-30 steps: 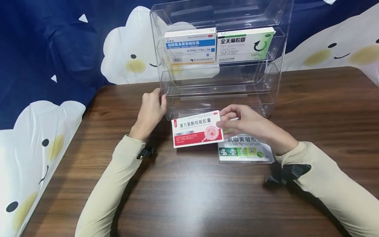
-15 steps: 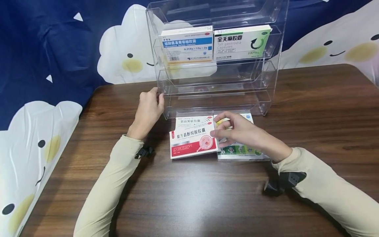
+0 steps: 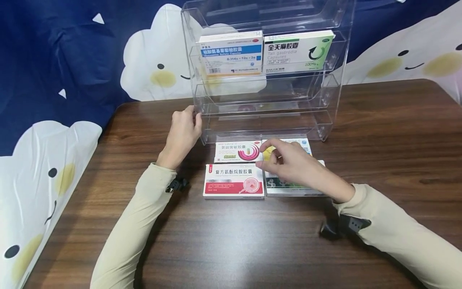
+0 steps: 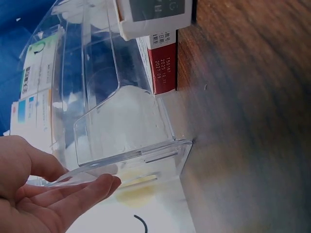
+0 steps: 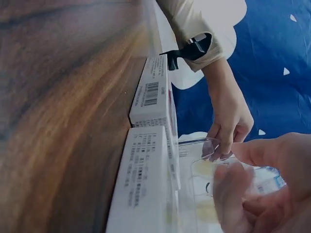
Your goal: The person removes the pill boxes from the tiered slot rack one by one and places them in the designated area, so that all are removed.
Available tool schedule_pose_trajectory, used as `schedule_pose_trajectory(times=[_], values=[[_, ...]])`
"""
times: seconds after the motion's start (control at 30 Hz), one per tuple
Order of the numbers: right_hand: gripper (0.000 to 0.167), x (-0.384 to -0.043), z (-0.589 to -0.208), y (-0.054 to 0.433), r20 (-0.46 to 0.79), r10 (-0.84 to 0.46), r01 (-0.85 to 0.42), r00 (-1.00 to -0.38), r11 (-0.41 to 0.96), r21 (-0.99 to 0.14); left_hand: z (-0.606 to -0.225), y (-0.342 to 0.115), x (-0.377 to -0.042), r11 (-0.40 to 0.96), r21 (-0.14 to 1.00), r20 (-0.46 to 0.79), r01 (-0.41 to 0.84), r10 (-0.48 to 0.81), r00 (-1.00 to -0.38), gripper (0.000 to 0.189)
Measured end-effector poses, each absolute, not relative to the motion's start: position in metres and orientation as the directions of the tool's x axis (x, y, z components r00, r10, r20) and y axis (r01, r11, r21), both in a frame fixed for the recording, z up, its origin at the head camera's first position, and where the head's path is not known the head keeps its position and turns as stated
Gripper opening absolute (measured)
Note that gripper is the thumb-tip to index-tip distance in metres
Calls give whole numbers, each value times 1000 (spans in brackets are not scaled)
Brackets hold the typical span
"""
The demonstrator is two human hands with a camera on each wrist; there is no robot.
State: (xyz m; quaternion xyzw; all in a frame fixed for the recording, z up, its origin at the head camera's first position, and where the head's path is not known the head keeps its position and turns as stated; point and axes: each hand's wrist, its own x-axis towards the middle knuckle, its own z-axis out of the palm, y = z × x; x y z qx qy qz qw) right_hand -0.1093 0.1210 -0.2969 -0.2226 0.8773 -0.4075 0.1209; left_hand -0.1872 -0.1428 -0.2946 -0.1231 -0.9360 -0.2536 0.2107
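Left hand (image 3: pixel 180 135) pinches the clear rack's (image 3: pixel 267 108) side; right hand (image 3: pixel 294 160), empty and loosely curved, lies over the green-and-white box (image 3: pixel 288 189). The red-and-white box (image 3: pixel 234 182) rests flat on the surface (image 3: pixel 231 241) before the rack; withdrawing straight upward should avoid nudging it.

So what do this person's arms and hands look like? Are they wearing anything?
The left sleeve and right sleeve are long, cream-coloured and plain, reaching the wrists. Over each cuff sits a small black device on a band: the left wrist device and the right wrist device. The left hand and right hand wear no gloves.
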Motion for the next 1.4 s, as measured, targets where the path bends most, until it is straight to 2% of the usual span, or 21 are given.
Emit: schedule_pose_trajectory(times=[0.07,0.17,0.3,0.4,0.57,0.83,1.4], values=[[29,-106,-297,116,121,-543,-482,-831,593,-645,-295,-143,-187,840,425,457,339,124,-881,19],[30,-98,-299,105,260,-659,-691,-706,560,-456,-295,-144,-186,835,431,458,342,124,-880,18],[43,-85,-302,88,257,-796,-832,-548,487,-268,-295,-145,-186,834,433,460,343,123,-879,18],[46,-79,-306,80,209,-838,-860,-505,465,-210,-295,-145,-186,836,431,460,341,121,-879,18],[40,-74,-313,76,169,-845,-861,-508,490,-136,-295,-144,-186,837,427,461,342,123,-879,18],[37,-73,-317,75,203,-846,-870,-492,484,-94,-295,-143,-186,844,419,458,335,122,-881,19],[40,-76,-317,78,188,-835,-856,-517,500,-131,-295,-143,-187,837,421,474,350,126,-871,17]])
